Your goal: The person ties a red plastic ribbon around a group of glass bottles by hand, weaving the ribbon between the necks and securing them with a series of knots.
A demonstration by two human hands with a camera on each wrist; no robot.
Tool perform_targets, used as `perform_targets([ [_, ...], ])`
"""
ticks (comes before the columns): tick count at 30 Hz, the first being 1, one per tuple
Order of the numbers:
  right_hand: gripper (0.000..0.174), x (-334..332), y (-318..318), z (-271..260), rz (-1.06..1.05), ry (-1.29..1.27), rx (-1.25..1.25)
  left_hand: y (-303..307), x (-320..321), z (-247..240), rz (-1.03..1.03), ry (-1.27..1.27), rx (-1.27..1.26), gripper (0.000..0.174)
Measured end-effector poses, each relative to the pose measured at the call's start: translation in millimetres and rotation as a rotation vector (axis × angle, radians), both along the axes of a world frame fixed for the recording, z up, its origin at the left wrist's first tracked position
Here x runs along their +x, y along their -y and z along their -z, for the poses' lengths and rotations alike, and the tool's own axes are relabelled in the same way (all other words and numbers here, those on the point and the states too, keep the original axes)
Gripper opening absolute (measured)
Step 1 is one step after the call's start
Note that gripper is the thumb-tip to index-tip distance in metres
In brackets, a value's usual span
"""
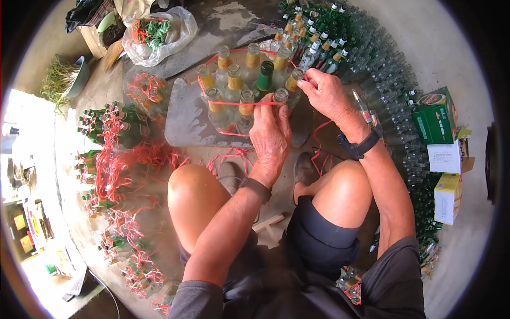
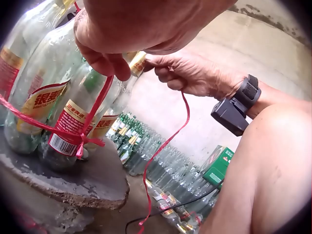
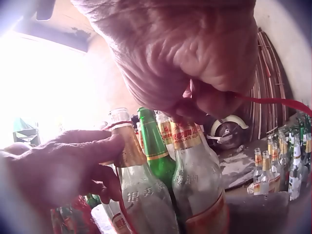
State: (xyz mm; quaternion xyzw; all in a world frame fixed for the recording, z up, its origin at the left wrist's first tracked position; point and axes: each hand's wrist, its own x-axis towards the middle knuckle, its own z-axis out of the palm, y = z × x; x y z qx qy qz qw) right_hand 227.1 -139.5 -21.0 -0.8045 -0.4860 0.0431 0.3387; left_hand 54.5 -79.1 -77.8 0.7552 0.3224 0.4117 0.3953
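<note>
A cluster of clear glass bottles [image 1: 234,85] with gold neck labels stands upright on a grey slab [image 1: 183,119], with one green bottle [image 1: 264,80] among them. Red plastic string [image 2: 165,143] loops around their necks and also crosses low over their labels, knotted at one bottle in the left wrist view. My left hand [image 1: 270,135] pinches the string against the neck of the nearest right bottle, thumb and fingers at the glass. Beside the right edge of the cluster, my right hand [image 1: 330,97] grips the string, whose loose tail hangs below the fist.
Many loose bottles [image 1: 382,69] crowd the right side, with a green carton [image 1: 435,117] beyond. String-tied bottle bundles [image 1: 109,130] line the left. A plastic bag [image 1: 183,32] holding red and green string lies at the back. Red string [image 1: 234,155] trails by the feet.
</note>
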Motion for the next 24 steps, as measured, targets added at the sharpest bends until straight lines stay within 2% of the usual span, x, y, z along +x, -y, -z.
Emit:
perform_targets([
  [5, 0.022, 1, 0, 7, -0.019, 0.175, 0.066, 0, 0, -2, 0.023, -0.004, -0.033, 0.036],
  [11, 0.021, -5, 1, 3, 0.001, 0.236, 0.076, 1, 0, -1, 0.011, -0.011, -0.028, 0.037],
  [18, 0.024, -9, 2, 2, 0.026, 0.231, 0.093, 2, -2, -6, 0.026, -0.028, -0.085, 0.038],
  [24, 0.023, -13, 1, 1, 0.052, 0.194, 0.112, 1, 0, -1, -0.002, -0.006, -0.006, 0.037],
])
